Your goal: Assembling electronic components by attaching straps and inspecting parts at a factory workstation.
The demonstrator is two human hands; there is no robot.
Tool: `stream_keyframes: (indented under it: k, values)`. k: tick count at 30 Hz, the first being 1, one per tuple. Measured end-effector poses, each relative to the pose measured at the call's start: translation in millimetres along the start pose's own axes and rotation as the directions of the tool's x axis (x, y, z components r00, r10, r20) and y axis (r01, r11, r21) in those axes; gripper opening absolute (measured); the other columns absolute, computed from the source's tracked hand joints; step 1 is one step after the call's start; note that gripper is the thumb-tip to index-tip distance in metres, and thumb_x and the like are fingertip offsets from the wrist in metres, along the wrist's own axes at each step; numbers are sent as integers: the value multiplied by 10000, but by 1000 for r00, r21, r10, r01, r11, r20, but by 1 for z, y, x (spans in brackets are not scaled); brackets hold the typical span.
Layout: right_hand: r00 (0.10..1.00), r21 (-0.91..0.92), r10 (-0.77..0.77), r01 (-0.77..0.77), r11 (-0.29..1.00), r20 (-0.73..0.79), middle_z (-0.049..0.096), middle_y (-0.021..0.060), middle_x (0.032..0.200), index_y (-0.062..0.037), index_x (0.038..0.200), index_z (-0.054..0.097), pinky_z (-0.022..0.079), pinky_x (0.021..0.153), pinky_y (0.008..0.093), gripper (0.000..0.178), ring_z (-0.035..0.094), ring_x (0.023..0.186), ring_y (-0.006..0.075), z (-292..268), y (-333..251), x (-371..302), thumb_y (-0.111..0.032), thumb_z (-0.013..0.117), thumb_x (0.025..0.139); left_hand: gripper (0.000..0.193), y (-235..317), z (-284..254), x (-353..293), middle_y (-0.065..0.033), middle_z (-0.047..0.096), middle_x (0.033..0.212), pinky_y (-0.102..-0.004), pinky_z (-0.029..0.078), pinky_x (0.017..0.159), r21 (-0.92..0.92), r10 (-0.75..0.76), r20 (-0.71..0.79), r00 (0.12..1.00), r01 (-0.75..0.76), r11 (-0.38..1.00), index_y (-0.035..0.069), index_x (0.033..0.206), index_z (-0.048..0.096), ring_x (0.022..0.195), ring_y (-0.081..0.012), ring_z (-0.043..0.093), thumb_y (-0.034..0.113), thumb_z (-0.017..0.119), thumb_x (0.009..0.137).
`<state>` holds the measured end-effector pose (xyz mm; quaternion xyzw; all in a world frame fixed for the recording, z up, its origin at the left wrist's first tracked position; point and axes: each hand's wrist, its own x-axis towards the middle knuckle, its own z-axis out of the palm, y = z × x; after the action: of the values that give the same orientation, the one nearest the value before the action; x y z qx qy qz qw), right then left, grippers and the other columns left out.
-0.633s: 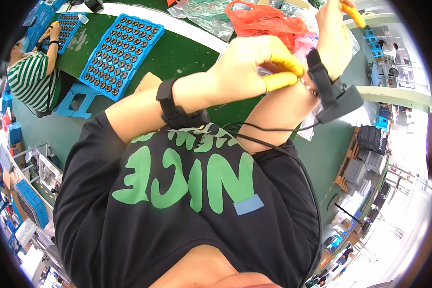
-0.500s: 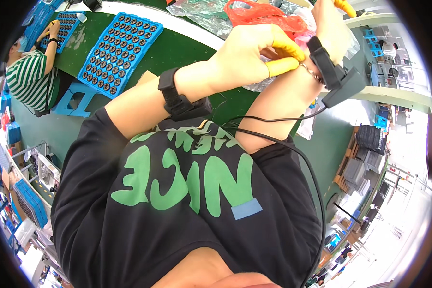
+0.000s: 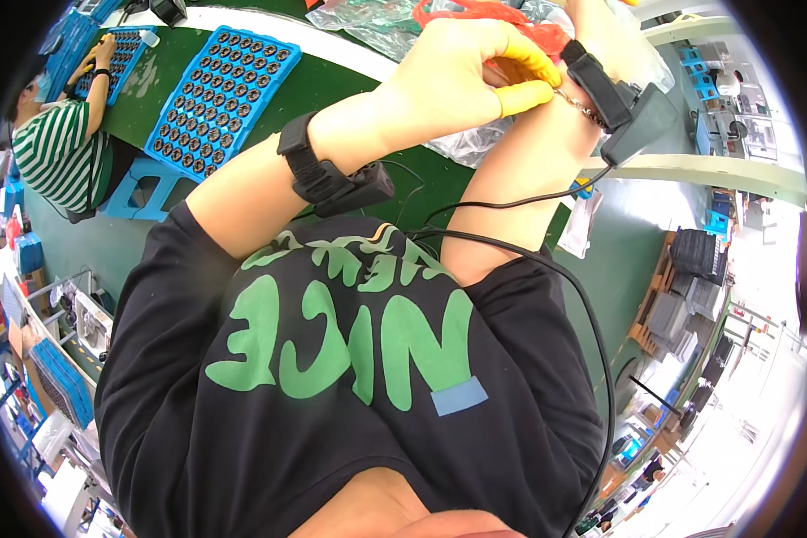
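My left hand (image 3: 471, 76), yellow covers on its fingertips, reaches across to my right wrist. Its thumb and forefinger pinch one end of a thin metal chain bracelet (image 3: 580, 108) that lies round that wrist. Beside the bracelet, a black strap (image 3: 596, 85) holds a dark box (image 3: 641, 125) with a cable. A similar strap with a black device (image 3: 354, 188) circles my left wrist. My right hand (image 3: 592, 20) is cut off by the top edge, so its fingers are nearly all out of sight.
A blue tray (image 3: 163, 134) of round black parts lies on the green table (image 3: 318, 99). Red plastic bag (image 3: 502, 18) and clear plastic film (image 3: 368, 22) sit beyond my hands. At far left, a co-worker in a striped shirt (image 3: 58, 148) handles another tray. A black cable (image 3: 592, 323) crosses my right side.
Both my hands have shifted slightly upward and left in the view, the right hand going further out of frame. My left hand's pinch at the bracelet continues.
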<state>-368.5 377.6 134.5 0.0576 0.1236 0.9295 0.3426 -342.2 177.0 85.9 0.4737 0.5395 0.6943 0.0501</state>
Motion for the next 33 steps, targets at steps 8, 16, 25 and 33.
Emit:
stream_keyframes:
  k: [8,16,25,33]
  values:
    - [999,16,47,-47,999,-12,532,67,742,-70,823,547,408,783,437,205,527,757,210,-5,10,-9,-221,428,895,316,19,-16,13,-88,579,968,-294,489,732,240,384,123,915,-403,883,62,1042,637,866,-242,582,19,710,738]
    - [998,-36,64,-65,997,-22,542,52,739,-75,821,551,424,759,391,194,529,731,191,-27,17,-13,-207,437,905,205,10,-22,13,-81,596,847,-275,494,647,313,515,45,856,-501,807,51,931,675,721,-233,591,17,712,732]
    - [999,-268,31,-29,963,5,553,36,735,-81,819,554,442,733,339,183,531,702,168,-70,33,-8,-192,447,918,122,19,-43,1,-68,675,973,-254,521,682,135,-231,115,966,215,967,45,960,689,767,-179,642,62,661,843]
    - [874,-838,-302,465,286,381,601,19,803,-44,992,601,444,663,202,162,543,699,101,-77,51,-37,-134,469,964,441,0,-41,-49,-69,570,1142,-316,466,889,-44,-477,113,872,484,874,15,1236,486,1003,-163,568,202,654,874]
